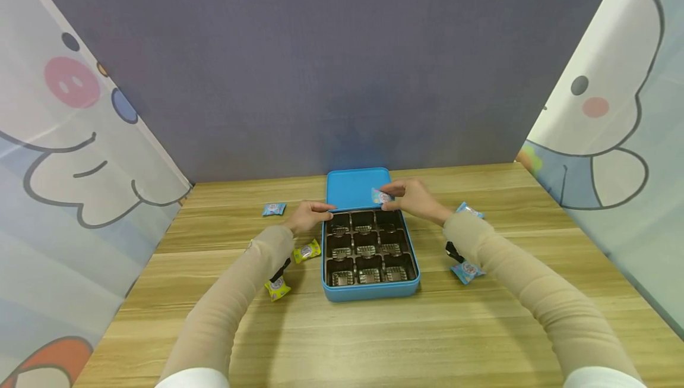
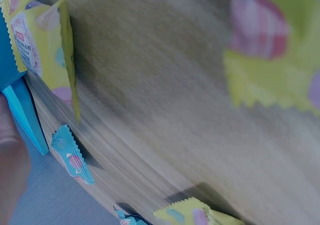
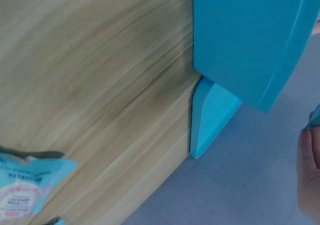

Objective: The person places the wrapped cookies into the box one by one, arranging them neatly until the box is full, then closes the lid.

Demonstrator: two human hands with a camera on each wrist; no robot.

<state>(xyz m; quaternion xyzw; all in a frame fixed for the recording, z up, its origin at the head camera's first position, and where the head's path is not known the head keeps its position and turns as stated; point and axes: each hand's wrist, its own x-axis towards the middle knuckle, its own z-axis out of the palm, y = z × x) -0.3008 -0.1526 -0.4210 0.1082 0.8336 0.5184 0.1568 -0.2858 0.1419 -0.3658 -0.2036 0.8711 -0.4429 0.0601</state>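
Note:
A blue tin (image 1: pixel 371 291) with a dark tray of several square compartments stands on the table; the compartments hold no packets. The left hand (image 1: pixel 309 217) holds the tin's back left corner, thumb and fingers at the rim. Above the back right compartments, the right hand (image 1: pixel 417 199) pinches a light blue packet (image 1: pixel 381 196) between thumb and fingers, over the blue lid (image 1: pixel 352 189) lying behind the tin. In the right wrist view the hand (image 3: pixel 309 172) shows at the right edge, mostly cut off.
Left of the tin lie a blue packet (image 1: pixel 274 209) and yellow packets (image 1: pixel 307 251), one (image 1: pixel 278 289) partly behind the left wrist strap. To the right are blue packets (image 1: pixel 467 271), one farther back beside the sleeve. A grey panel (image 1: pixel 342 79) rises behind the wooden table (image 1: pixel 342 346).

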